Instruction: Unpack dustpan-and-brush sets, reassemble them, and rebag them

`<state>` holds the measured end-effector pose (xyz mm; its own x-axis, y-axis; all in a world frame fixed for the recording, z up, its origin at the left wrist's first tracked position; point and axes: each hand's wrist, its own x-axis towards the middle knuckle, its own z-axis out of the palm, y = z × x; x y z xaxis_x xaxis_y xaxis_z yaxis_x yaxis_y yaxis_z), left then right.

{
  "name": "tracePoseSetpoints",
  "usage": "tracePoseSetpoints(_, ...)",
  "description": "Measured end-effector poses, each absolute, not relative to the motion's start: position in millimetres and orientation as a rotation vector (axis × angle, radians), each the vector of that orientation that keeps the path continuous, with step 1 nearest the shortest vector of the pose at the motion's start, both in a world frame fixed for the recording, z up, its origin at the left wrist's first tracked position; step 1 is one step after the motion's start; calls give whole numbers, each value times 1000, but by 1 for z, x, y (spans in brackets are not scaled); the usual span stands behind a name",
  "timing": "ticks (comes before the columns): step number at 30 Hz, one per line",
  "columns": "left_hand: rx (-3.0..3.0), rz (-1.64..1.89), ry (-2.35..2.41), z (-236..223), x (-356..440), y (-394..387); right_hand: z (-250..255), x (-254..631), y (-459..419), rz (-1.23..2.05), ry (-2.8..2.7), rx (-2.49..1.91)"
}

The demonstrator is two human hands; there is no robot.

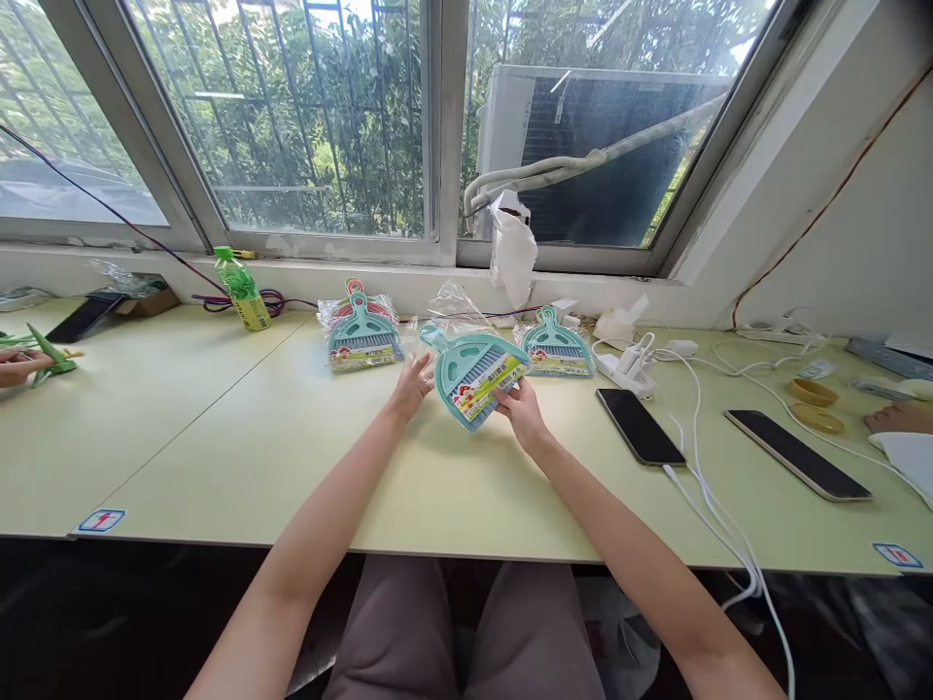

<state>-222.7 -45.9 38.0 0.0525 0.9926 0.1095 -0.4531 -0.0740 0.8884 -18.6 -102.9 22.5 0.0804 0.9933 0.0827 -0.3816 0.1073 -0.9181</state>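
Note:
A mint-green dustpan and brush set (477, 374) with a yellow label is held tilted above the table, its handle toward the upper left. My right hand (521, 408) grips its lower right edge, thumb over the label. Just left of the set is my left hand (413, 385), fingers loosely curled and apart; whether they touch clear film is hard to tell. Behind the set rises some crumpled clear plastic (456, 299). A bagged dustpan set (362, 331) lies to the left, with pink and green edges behind it. Another mint-green set (558, 345) rests to the right.
A green-capped bottle (242, 290) stands near the windowsill. On the right are a phone (639, 426), a second phone (798, 454), a power strip (628, 369) and white cables. Other people's hands show at the left edge (21, 367) and right edge (900, 418).

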Motion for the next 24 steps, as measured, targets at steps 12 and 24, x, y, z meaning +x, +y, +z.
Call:
tracePoseSetpoints(12, 1021, 1025, 590, 33, -210, -55, 18, -17, -100, 1189, -800, -838)
tracePoseSetpoints(24, 1099, 811, 574, 26, -200, -61, 12, -5, -87, 1230, -797, -836)
